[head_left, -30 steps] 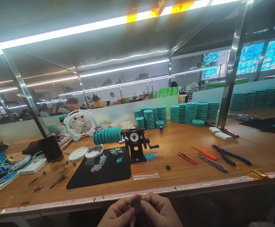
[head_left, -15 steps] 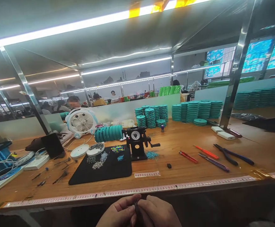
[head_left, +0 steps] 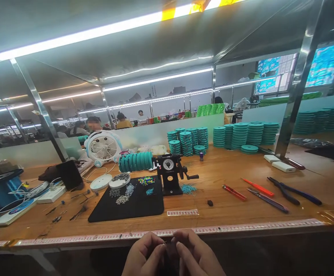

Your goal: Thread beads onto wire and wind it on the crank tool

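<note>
At the bottom centre of the head view, just in front of the table edge, my left hand (head_left: pixel 145 253) and my right hand (head_left: pixel 199 253) face each other. Thumb and forefinger of the left pinch a tiny dark piece, too small to name, whose end peeks out at the tips. The right fingers are pinched as well; what they hold, if anything, cannot be made out. A narrow gap separates the two sets of fingertips. Closest to the hands is the tape measure (head_left: pixel 144 234) stuck along the table edge.
Behind lies a black mat (head_left: pixel 126 211) with small beads and fittings. A hand-cranked winder (head_left: pixel 171 180) carries teal spools (head_left: pixel 135 161). Scissors (head_left: pixel 267 200), pliers (head_left: pixel 293 191) and a red-handled tool (head_left: pixel 234 192) lie right. Stacked teal spools (head_left: pixel 185 142) and a fan (head_left: pixel 103 147) stand behind.
My fingertips have moved apart from touching, leaving a small gap, and the hands sit slightly higher. The whole scene has shifted a little to the right as the view turned left.
</note>
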Demonstrator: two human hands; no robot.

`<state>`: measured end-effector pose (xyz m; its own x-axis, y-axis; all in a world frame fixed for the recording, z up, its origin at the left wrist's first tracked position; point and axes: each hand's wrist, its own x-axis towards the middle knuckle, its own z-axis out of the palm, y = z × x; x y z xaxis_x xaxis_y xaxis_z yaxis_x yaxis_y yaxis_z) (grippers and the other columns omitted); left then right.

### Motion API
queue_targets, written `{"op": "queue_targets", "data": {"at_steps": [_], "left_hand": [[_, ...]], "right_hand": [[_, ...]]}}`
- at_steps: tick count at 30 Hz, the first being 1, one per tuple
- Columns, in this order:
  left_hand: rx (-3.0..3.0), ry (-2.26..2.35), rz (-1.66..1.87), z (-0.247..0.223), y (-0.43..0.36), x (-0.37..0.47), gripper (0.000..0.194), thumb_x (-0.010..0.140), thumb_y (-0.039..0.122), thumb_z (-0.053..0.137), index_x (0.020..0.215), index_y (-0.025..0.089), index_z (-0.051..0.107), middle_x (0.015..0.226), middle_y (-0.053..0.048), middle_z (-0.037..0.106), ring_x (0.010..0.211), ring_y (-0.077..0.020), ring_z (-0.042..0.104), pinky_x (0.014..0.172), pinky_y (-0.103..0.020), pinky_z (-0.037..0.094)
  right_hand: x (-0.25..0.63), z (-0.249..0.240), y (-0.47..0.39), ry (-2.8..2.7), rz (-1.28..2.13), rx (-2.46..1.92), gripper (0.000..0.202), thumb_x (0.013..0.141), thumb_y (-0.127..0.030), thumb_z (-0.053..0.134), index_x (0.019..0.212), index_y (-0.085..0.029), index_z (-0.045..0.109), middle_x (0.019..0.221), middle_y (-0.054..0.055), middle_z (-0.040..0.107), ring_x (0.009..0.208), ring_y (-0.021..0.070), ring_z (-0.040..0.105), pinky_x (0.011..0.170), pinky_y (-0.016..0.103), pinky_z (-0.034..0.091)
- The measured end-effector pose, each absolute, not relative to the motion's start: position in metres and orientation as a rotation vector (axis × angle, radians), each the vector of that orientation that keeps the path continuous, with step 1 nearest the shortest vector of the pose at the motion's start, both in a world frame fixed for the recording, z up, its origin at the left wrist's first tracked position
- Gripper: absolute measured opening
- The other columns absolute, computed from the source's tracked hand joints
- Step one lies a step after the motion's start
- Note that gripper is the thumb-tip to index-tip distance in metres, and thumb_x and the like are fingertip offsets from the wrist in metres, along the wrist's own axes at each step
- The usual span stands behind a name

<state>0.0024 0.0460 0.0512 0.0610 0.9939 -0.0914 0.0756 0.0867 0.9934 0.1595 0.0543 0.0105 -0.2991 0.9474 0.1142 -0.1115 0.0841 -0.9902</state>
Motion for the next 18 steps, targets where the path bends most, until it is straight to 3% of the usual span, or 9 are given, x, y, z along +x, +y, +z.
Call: {"op": "queue_targets", "data": {"at_steps": [4,8,11,18], "left_hand": [[1.095,1.14,0.9,0.05,0.05,-0.004,0.046,0.06,0.057,0.073,0.062,0.017,0.051,0.046,0.007,0.042,0.037,-0.0042,0.026,0.039,-0.021,0.015],[0.935,0.933,0.775,0.049,0.052,-0.005,0.047,0.06,0.055,0.074,0.056,0.017,0.047,0.043,0.008,0.038,0.033,-0.002,0.019,0.039,-0.021,0.007],[0.904,0.908,0.815,0.05,0.048,0.0,0.044,0.061,0.051,0.075,0.058,0.015,0.049,0.046,0.006,0.041,0.037,-0.003,0.026,0.04,-0.02,0.011],[1.137,1.055,0.86,0.046,0.038,0.004,0.043,0.067,0.055,0.069,0.068,0.017,0.049,0.051,0.006,0.044,0.046,-0.0062,0.029,0.046,-0.021,0.019]], "right_hand": [[0.168,0.018,0.057,-1.206,1.709,-0.802,0.054,0.075,-0.062,0.055,0.1,-0.015,0.048,0.057,0.002,0.061,0.045,0.0091,0.048,0.046,0.019,0.031],[0.168,0.015,0.061,-1.186,1.899,-0.688,0.045,0.07,-0.054,0.063,0.088,-0.014,0.053,0.06,0.005,0.064,0.047,0.01,0.052,0.049,0.021,0.033],[0.165,0.015,0.059,-1.281,1.831,-0.681,0.041,0.065,-0.052,0.068,0.077,-0.015,0.056,0.063,0.003,0.061,0.056,0.013,0.055,0.055,0.024,0.037],[0.17,0.029,0.052,-1.649,1.479,-0.863,0.032,0.076,-0.046,0.056,0.066,-0.016,0.051,0.06,-0.001,0.048,0.06,0.013,0.042,0.059,0.026,0.033]]}}
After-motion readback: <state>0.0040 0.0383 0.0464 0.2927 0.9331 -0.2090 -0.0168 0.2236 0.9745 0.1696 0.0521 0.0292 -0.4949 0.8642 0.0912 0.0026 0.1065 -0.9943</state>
